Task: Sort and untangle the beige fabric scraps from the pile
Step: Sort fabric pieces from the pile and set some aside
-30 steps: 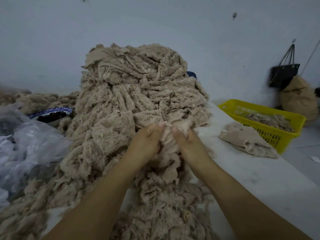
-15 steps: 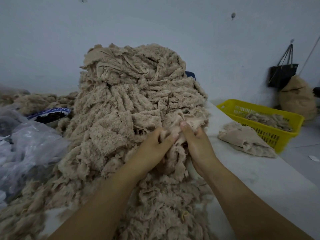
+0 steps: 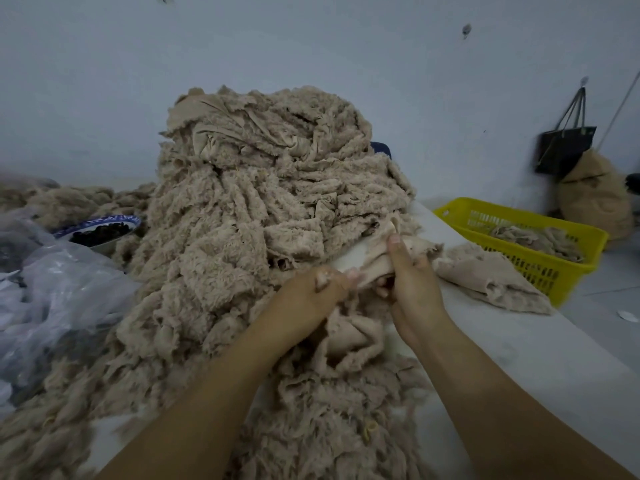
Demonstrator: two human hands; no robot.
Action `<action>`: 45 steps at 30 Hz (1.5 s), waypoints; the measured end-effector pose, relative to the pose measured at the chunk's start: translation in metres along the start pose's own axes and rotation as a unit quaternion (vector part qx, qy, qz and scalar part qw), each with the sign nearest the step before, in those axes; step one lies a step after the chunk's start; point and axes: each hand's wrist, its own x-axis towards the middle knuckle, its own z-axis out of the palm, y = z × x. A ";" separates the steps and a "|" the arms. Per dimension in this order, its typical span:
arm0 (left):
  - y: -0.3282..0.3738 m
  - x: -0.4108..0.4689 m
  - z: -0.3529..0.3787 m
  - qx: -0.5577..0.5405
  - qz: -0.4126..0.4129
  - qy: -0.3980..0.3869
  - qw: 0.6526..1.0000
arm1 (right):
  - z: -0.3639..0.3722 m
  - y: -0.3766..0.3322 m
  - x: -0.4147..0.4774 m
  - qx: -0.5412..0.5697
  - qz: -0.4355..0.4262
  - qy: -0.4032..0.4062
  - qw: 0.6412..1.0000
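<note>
Pinching one beige scrap [image 3: 372,259] with both hands, we hold it just right of frame centre, against the lower right flank of the pile [image 3: 263,209]. Our left hand [image 3: 308,296] nips its near end with curled fingers. Our right hand [image 3: 415,296] wraps it, thumb pressed on top. It looks light, limp and fuzzy, likely to snag on neighbouring scraps, so we would grip the smooth pale edge and draw gently.
</note>
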 end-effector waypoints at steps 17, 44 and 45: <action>-0.004 0.008 -0.016 -0.261 -0.150 0.175 0.937 | -0.004 -0.005 -0.001 -0.127 -0.028 0.024 0.991; -0.011 0.000 0.013 0.014 0.017 -0.077 0.997 | 0.014 -0.006 -0.018 -0.014 0.013 -0.106 0.994; -0.011 0.000 0.012 0.021 0.001 -0.074 0.997 | 0.014 -0.005 -0.017 0.003 0.014 -0.101 0.995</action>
